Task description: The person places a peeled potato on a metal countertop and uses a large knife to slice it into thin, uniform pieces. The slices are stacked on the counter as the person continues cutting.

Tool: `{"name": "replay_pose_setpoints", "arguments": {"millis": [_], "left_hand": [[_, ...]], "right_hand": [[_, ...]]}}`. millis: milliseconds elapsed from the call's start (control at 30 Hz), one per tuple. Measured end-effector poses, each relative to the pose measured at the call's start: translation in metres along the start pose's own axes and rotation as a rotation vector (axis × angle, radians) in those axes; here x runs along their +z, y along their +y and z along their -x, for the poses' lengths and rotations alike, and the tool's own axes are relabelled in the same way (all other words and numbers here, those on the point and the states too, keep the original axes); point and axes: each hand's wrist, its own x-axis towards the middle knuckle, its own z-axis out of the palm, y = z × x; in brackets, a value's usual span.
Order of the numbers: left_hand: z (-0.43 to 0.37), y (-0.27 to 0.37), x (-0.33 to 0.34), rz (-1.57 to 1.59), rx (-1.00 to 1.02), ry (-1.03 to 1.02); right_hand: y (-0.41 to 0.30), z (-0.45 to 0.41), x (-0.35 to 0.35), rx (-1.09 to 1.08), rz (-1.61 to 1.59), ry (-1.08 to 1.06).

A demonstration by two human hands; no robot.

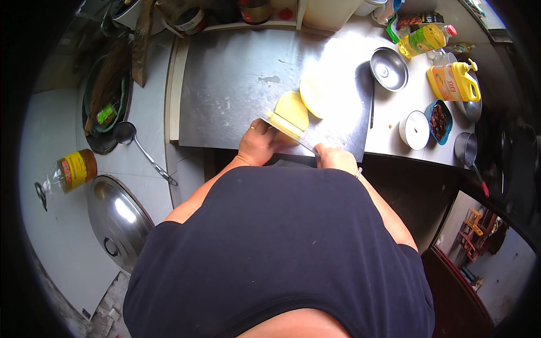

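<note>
My right hand [336,159] grips the handle of a kitchen knife [291,134], its blade slanting up and left. Against the blade's far side lies a yellow, peeled piece of food [292,110], perhaps a potato, with a narrow cut strip along the blade. My left hand [256,143] is at the near side of the blade, its fingers on a yellowish piece that is mostly hidden. Another pale yellow piece [312,97] rests just beyond, partly washed out by glare. All this is on a metal work surface [228,76].
At right stand a steel bowl [389,69], a white bowl [414,130], a blue dish of dark food [439,122], a yellow pump bottle [452,82], an oil bottle [426,40] and a small saucepan [465,148]. A ladle [146,151] and a large metal lid [120,222] lie at left.
</note>
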Motion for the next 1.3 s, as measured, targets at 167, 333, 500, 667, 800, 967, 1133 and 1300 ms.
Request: {"name": "replay_pose_setpoints", "arguments": {"millis": [167, 333, 500, 667, 800, 967, 1133, 1300], "left_hand": [[-0.001, 0.001, 0.0, -0.002, -0.015, 0.01], [-0.001, 0.002, -0.003, -0.02, -0.034, -0.039], [-0.001, 0.002, -0.005, -0.015, -0.071, -0.088], [-0.001, 0.002, -0.006, -0.005, -0.079, -0.119], [-0.001, 0.002, -0.005, 0.006, -0.089, -0.136], [-0.001, 0.002, -0.006, -0.008, -0.097, -0.153], [-0.002, -0.001, -0.003, -0.021, -0.053, -0.138], [0.001, -0.004, 0.0, -0.009, -0.058, -0.118]], "right_hand": [[0.0, 0.001, -0.005, -0.002, -0.006, -0.03], [-0.003, -0.001, -0.011, 0.035, -0.003, -0.1], [0.0, -0.005, -0.012, 0.035, -0.029, -0.105], [0.001, -0.008, -0.015, 0.009, -0.027, -0.127], [-0.003, -0.015, -0.026, 0.025, -0.003, -0.204], [-0.01, -0.032, -0.016, -0.002, -0.022, -0.145], [-0.024, -0.055, -0.013, 0.001, -0.055, -0.143], [-0.007, -0.033, -0.015, -0.014, -0.012, -0.178]]}}
